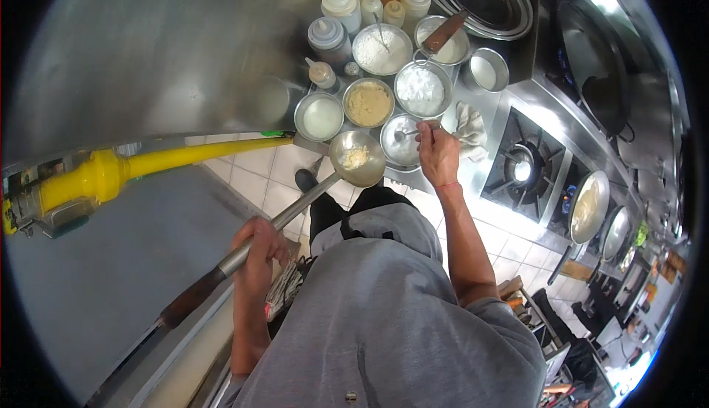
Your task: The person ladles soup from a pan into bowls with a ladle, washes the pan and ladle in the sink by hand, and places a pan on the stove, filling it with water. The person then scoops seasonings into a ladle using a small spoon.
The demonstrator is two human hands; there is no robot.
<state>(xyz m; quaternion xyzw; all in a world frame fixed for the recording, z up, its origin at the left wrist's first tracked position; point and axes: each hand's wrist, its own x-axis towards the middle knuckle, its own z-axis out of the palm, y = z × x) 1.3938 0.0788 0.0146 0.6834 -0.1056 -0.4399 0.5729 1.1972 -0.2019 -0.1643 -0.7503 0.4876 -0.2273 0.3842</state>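
My left hand (260, 244) is closed around the long metal handle of a ladle (344, 177), and the ladle's bowl holds a small heap of pale yellowish powder. My right hand (439, 155) grips a small metal spoon (401, 135), its tip inside a metal container of white powder (399, 158). Just beyond the ladle stand a container of tan powder (368, 104) and another with whitish contents (319, 118). Farther back are a container of bright white powder (423, 90) and a flour-like one (382, 48) with a utensil standing in it.
Several squeeze bottles (341, 5) crowd the back of the counter. A wooden-handled strainer (445, 35) rests over a container. Right of my hand lie a crumpled cloth (470, 131) and a gas burner (523, 171); a pan (589, 207) sits beyond. A yellow pole-like tool (162, 163) extends at left.
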